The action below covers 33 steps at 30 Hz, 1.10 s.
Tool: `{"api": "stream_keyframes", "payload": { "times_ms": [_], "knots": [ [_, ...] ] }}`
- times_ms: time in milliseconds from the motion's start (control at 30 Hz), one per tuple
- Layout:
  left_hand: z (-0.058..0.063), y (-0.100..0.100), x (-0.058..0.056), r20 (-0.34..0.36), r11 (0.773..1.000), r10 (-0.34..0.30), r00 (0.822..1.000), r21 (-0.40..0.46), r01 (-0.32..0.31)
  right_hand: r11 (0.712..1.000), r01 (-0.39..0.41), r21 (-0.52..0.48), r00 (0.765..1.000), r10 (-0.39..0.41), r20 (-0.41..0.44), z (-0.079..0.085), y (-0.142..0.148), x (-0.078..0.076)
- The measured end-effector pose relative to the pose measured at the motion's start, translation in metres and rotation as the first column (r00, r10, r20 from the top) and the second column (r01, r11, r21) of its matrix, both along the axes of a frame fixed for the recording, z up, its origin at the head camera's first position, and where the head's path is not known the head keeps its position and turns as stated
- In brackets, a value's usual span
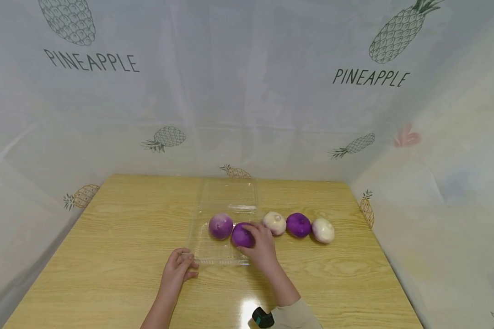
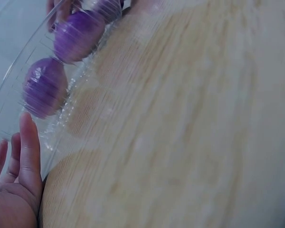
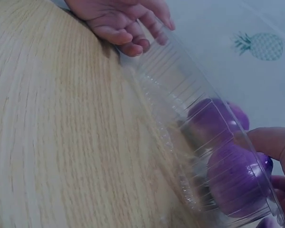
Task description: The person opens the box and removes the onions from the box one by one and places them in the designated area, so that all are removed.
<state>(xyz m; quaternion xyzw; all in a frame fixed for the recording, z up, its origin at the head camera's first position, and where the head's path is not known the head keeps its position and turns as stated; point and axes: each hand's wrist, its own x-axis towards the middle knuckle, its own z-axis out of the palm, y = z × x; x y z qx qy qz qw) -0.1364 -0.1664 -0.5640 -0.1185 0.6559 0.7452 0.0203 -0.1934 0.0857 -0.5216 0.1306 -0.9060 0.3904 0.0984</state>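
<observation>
A clear plastic clamshell box (image 1: 207, 252) lies with its lid folded back on the table. Inside it, toward the left, rests a purple onion (image 1: 221, 225), its sides lighter toward the top. My right hand (image 1: 264, 246) grips a second purple onion (image 1: 242, 236) by its right side, within the box and close against the first. At the box's front left corner, my left hand (image 1: 179, 266) touches the rim with relaxed fingers. The right wrist view shows that left hand (image 3: 128, 26) beside the clear wall, with both onions seen through the plastic.
Right of the box, a white onion (image 1: 274, 223), a darker purple onion (image 1: 298, 225) and another white onion (image 1: 323, 230) stand in a row on the wooden table (image 1: 107, 246). The box's raised lid (image 1: 228, 194) reaches toward the pineapple-printed curtain (image 1: 230, 91) behind.
</observation>
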Motion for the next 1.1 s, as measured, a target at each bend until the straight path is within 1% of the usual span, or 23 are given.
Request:
{"api": "stream_keyframes", "payload": {
  "times_ms": [100, 200, 367, 600, 867, 1100],
  "knots": [
    [-0.0001, 0.0003, -0.0001, 0.001, 1.000, -0.001, 1.000, -0.001, 0.001, 0.999, 0.014, 0.050, 1.000, -0.014, -0.004, -0.0021, -0.0011, -0.0001],
    [-0.0002, 0.0007, -0.0006, 0.001, 1.000, 0.001, 1.000, -0.002, -0.001, 0.997, 0.023, 0.075, 1.000, -0.022, -0.012, -0.0032, -0.0016, 0.0007],
    [0.0004, 0.0014, -0.0010, 0.003, 1.000, 0.005, 1.000, -0.004, -0.005, 0.994, 0.031, 0.103, 0.999, -0.028, -0.028, -0.0032, -0.0024, 0.0017],
    [0.0019, 0.0023, 0.0001, 0.006, 1.000, -0.003, 1.000, -0.010, 0.003, 0.991, 0.042, 0.131, 0.999, -0.039, -0.028, -0.0031, -0.0031, 0.0021],
    [0.0034, 0.0030, 0.0004, 0.017, 1.000, 0.006, 1.000, -0.005, -0.006, 0.993, 0.039, 0.113, 0.998, -0.034, -0.043, -0.0025, -0.0025, 0.0037],
    [0.0032, 0.0035, 0.0007, 0.022, 1.000, 0.012, 1.000, -0.007, -0.012, 0.999, 0.031, 0.028, 0.999, -0.031, -0.013, -0.0010, -0.0001, 0.0050]
  ]
}}
